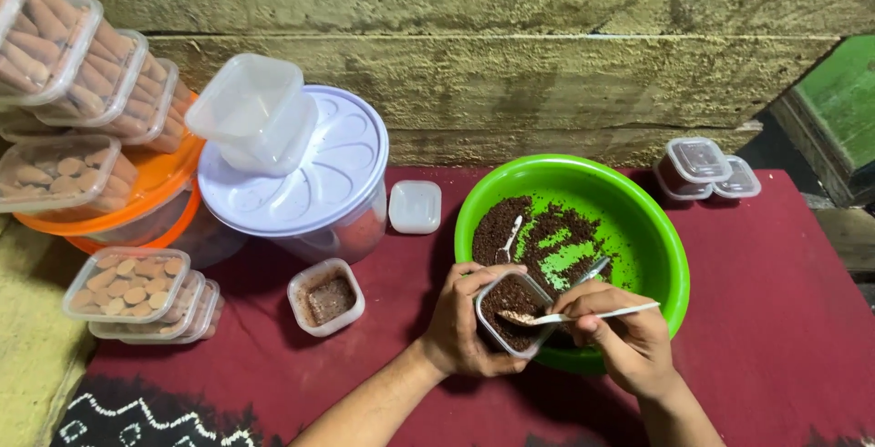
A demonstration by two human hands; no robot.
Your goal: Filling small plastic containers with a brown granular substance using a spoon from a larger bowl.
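Note:
My left hand (458, 322) grips a small clear plastic container (510, 310) filled with dark brown crumbs, tilted over the near rim of a green bowl (656, 237). My right hand (620, 333) holds a white plastic spoon (583, 314) with its tip resting on the crumbs in the container. More brown crumbs (538, 233) lie scattered in the bowl, and a second white spoon (509, 239) lies among them.
A small open container with crumbs (326, 297) and a loose lid (415, 206) sit on the red cloth (784, 319). Two lidded small containers (706, 169) stand at the back right. On the left are a big white-lidded tub (310, 183), stacked empty containers (251, 110) and several boxes of brown snacks (82, 73).

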